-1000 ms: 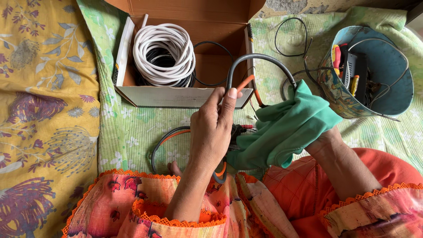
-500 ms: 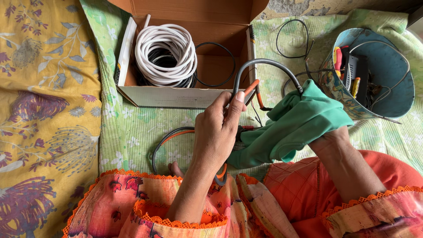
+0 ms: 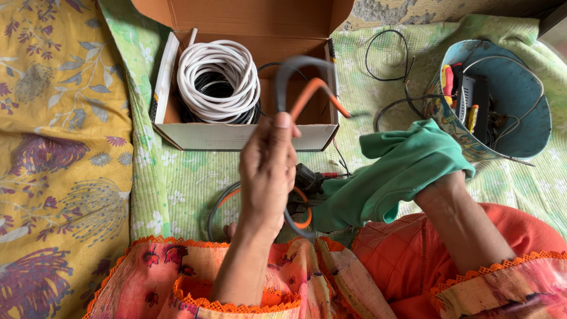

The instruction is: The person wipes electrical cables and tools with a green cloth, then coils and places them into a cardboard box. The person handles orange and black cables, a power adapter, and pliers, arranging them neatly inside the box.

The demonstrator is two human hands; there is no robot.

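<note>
Head view: left hand (image 3: 269, 171) has risen vs. 1 s ago, fingers closed on a loop of grey-and-orange cable (image 3: 307, 88), now held up in front of the cardboard box (image 3: 248, 133) w/ white cable coil (image 3: 218, 77). Right hand (image 3: 413, 168), wrapped in green cloth (image 3: 384, 177), sits lower along the same cable; its fingers are hidden, grip can't be told. Judged: cable being drawn through the cloth, wiping underway; rest lies coiled on the mat.
</note>
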